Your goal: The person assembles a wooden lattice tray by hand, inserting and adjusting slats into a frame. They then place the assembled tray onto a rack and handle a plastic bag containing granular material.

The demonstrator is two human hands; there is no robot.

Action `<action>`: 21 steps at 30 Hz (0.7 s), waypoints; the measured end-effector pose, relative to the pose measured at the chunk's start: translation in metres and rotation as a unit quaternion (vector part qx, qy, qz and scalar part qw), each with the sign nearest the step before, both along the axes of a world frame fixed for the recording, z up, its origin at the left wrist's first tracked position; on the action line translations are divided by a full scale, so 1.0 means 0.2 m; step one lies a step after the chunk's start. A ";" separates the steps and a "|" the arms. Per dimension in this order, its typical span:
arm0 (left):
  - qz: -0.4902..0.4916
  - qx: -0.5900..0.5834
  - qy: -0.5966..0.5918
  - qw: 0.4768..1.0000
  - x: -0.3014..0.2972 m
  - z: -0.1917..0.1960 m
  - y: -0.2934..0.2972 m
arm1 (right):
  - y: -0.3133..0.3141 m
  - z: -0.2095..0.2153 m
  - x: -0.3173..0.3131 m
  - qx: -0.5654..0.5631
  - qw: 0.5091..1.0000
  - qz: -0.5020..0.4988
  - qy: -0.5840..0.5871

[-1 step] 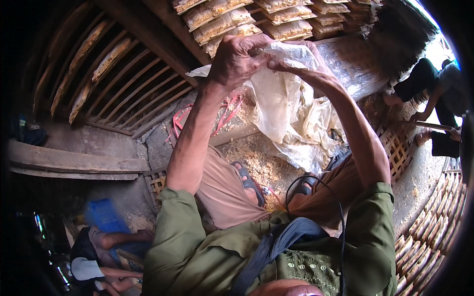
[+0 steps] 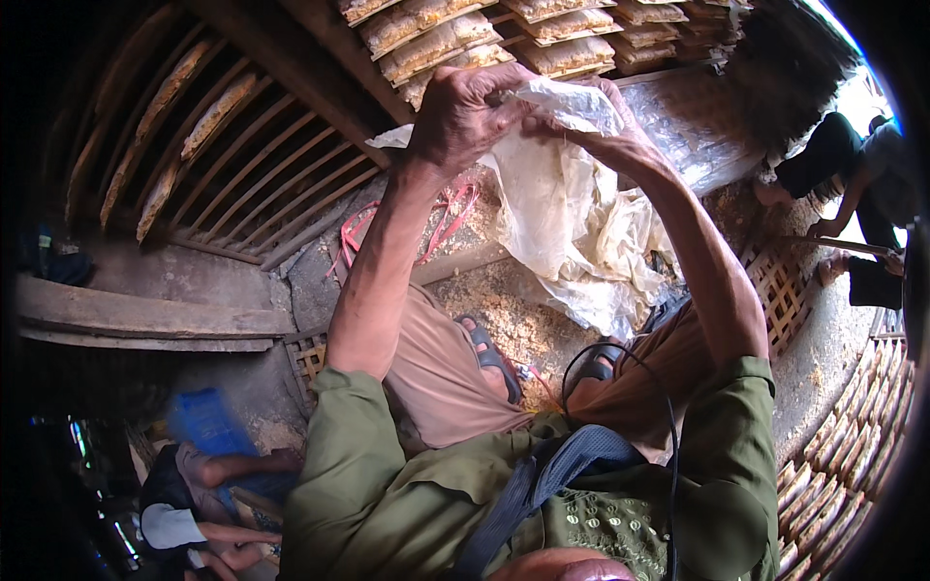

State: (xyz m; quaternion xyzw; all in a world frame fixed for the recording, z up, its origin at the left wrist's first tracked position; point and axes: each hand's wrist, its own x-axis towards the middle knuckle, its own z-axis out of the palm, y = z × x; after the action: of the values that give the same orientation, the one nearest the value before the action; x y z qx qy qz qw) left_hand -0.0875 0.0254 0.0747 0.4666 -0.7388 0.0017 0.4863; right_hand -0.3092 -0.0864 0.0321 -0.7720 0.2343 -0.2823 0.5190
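Observation:
A thin, whitish, translucent plastic sheet point(image 2: 542, 198) is held up in front of me by both hands. My left hand point(image 2: 465, 111) pinches its upper edge, and a small flap sticks out past the wrist. Close beside it, my right hand point(image 2: 603, 126) grips a gathered fold of the same sheet; its fingertips are partly covered by the plastic. The lower part hangs down in crumples over more crumpled plastic point(image 2: 620, 261) near my right knee. Pink-red strips of string point(image 2: 450, 223) lie to the left of the sheet.
Wrapped pale slabs point(image 2: 441, 48) are stacked on racks ahead. A slatted wooden rack point(image 2: 281, 179) stands left; more slabs point(image 2: 833, 465) are lower right. A woven basket point(image 2: 775, 300) sits by my right arm. People work at the right point(image 2: 877, 174) and lower left point(image 2: 174, 513). Crumbs point(image 2: 513, 310) litter the floor.
My hands have shifted very slightly, still holding the sheet. Otherwise the scene looks the same.

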 end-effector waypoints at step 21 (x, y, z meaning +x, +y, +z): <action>0.168 -0.094 0.085 0.978 0.40 0.05 0.09 | -0.15 -0.10 -0.05 -0.031 0.967 0.153 0.203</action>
State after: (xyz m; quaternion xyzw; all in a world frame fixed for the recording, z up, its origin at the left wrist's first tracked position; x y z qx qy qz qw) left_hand -0.0067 0.0435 0.0844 0.5349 -0.6021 0.1132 0.5818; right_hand -0.3196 -0.1154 0.0127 -0.8556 0.2051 -0.0447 0.4732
